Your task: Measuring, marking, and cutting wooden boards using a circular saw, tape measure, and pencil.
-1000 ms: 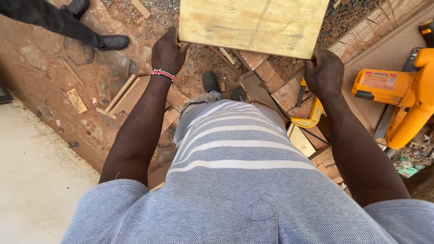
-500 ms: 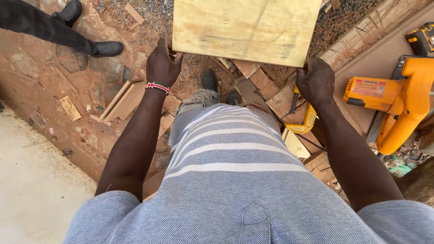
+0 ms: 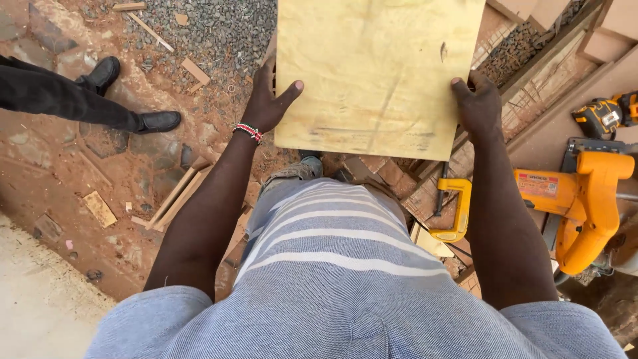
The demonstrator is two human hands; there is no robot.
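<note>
I hold a pale yellowish plywood panel [image 3: 375, 73] flat in front of me, above the ground. My left hand [image 3: 268, 100] grips its left edge, thumb lying on the top face; a red and white beaded band circles that wrist. My right hand [image 3: 476, 101] clasps the right edge near the lower corner, fingers curled over it. The panel's far end runs out of the top of the view. Below it my striped grey shirt and one shoe [image 3: 302, 168] show.
An orange mitre saw [image 3: 585, 199] and a yellow clamp [image 3: 455, 209] stand to my right on a brown board. Another person's dark trouser legs and black shoes [image 3: 156, 121] are at the left. Wood offcuts [image 3: 176, 196] and gravel litter the red earth.
The view has tilted so the panel sits lower and larger in frame. My left thumb has come onto its top face; both hands keep their hold on the edges.
</note>
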